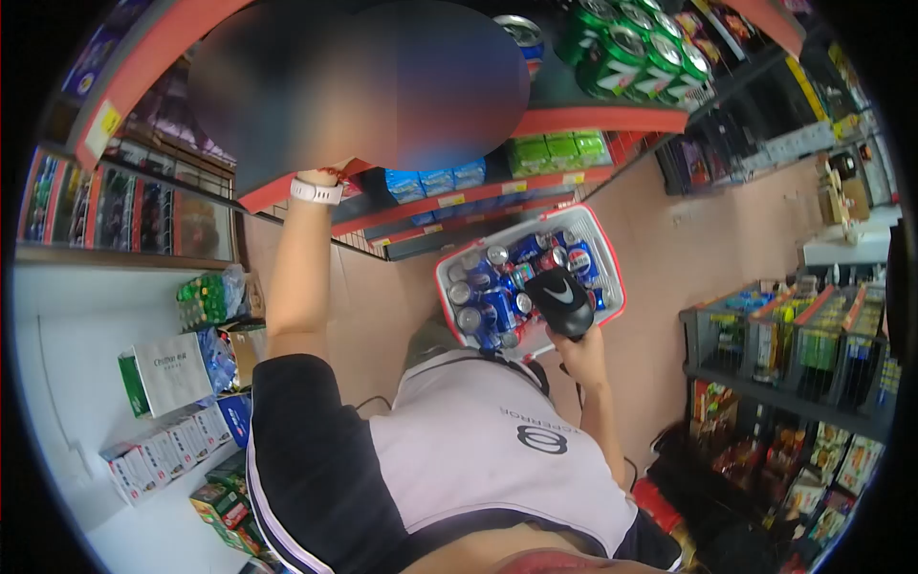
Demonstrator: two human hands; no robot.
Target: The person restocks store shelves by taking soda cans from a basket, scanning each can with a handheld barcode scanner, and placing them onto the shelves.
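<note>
My right hand [583, 354] is closed around the grip of a black barcode scanner [559, 304], held over the basket. Below it, a white basket with a red rim [617, 258] contains many drink cans, mostly blue cans [497, 308] with some red ones. My left arm reaches forward to the shelf, a pale watch [316, 192] and a red bracelet at the wrist. Only the edge of my left hand [342, 168] shows; a blurred patch covers its fingers and whatever they touch. Beside that patch, a blue can [522, 40] stands partly hidden on the shelf.
Green cans [636, 53] stand at the right of the red-edged shelf [602, 121]. Lower shelves carry blue packs [435, 182] and green packs [559, 151]. Boxes [172, 454] line the left wall. A rack of packets [784, 335] stands at the right. Tiled floor [660, 287] surrounds the basket.
</note>
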